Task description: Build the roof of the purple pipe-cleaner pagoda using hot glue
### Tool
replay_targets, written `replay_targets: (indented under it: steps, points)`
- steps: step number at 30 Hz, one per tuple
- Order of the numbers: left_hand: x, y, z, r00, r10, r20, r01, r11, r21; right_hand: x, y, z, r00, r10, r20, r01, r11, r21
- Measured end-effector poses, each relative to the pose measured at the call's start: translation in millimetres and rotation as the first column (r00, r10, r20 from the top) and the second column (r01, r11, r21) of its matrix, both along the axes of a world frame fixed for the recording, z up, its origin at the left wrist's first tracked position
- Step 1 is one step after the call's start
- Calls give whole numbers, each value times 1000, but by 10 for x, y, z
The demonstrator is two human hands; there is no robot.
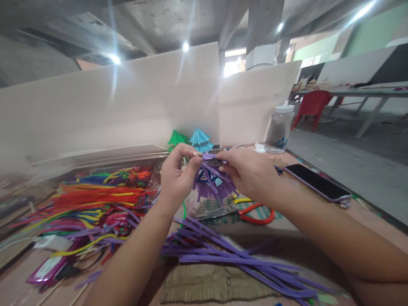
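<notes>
Near the middle of the view, a purple pipe-cleaner piece (216,187) with fringed strips hangs between both hands. My left hand (179,172) pinches its top from the left, thumb and forefinger together. From the right, my right hand (247,170) grips the same top, fingers closed by a small dark part. Scissors with red handles (258,213) lie just below the piece. Long loose purple strips (223,250) spread over the table in front of the forearms. Behind the hands stand a green cone shape (177,137) and a light blue one (200,138).
Bundles of coloured strips (98,195) fill the left side, with a magenta packet (47,270) near them. Corrugated cardboard (216,284) lies at the front. A phone (318,182) and a clear bottle (279,129) are on the right. A pale panel (127,106) stands behind.
</notes>
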State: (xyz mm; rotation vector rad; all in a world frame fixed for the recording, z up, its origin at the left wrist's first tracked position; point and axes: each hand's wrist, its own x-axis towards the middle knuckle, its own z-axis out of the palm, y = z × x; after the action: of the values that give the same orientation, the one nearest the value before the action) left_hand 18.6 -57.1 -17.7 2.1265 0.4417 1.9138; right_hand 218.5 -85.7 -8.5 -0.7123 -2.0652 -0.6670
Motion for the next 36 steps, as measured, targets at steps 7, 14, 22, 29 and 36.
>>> replay_targets:
  steps: [7, 14, 22, 29, 36]
  points:
    - [-9, -3, 2, 1000, 3, -14, -3, 1000, -13, -2, 33, -39, 1000, -14, 3, 14, 1000, 9]
    - [-30, 4, 9, 999, 36, -22, -37, 998, -46, -8, 0, -25, 1000, 0, -13, 0, 999, -48]
    - [-32, 13, 20, 1000, 17, -1, -17, 999, -35, 11, -28, 23, 999, -8, -32, 9, 1000, 8]
    - [-22, -4, 5, 999, 34, -15, -35, 999, -35, -4, -12, 12, 999, -34, -8, 34, 999, 7]
    - [-26, 1, 7, 999, 30, -24, -31, 999, -36, -10, -2, 6, 1000, -3, -25, 3, 1000, 2]
